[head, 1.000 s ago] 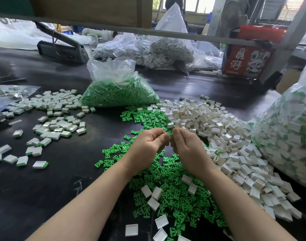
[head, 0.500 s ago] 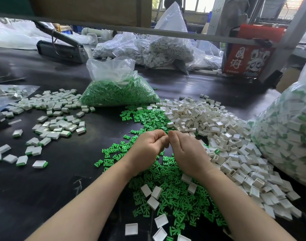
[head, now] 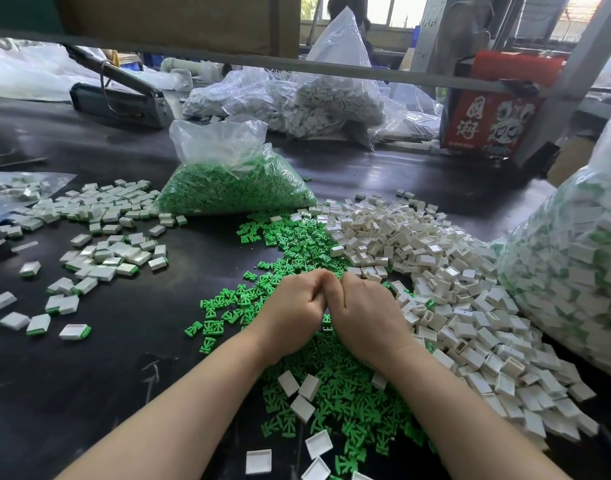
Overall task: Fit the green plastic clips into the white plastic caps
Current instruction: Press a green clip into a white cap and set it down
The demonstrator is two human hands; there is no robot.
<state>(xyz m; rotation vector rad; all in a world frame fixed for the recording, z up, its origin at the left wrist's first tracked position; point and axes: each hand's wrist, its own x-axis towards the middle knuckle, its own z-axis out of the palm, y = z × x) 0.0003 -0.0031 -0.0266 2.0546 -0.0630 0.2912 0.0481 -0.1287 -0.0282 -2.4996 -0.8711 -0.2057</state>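
Left hand (head: 297,303) and right hand (head: 363,306), frame centre: fingers curled, knuckles touching; anything pinched between them hidden, cannot tell. Green clips (head: 349,410) and white caps (head: 435,258): likely light, stiff, smooth; pinch by edges.

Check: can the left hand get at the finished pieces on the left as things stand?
Probably yes. The finished pieces lie on open table beside the left hand, nothing between; but its fingers are curled against the right hand.

Daylight pours in from the far windows (head: 390,12), glaring off the dark table (head: 89,358); wide-angle edges bend, focus stays sharp.
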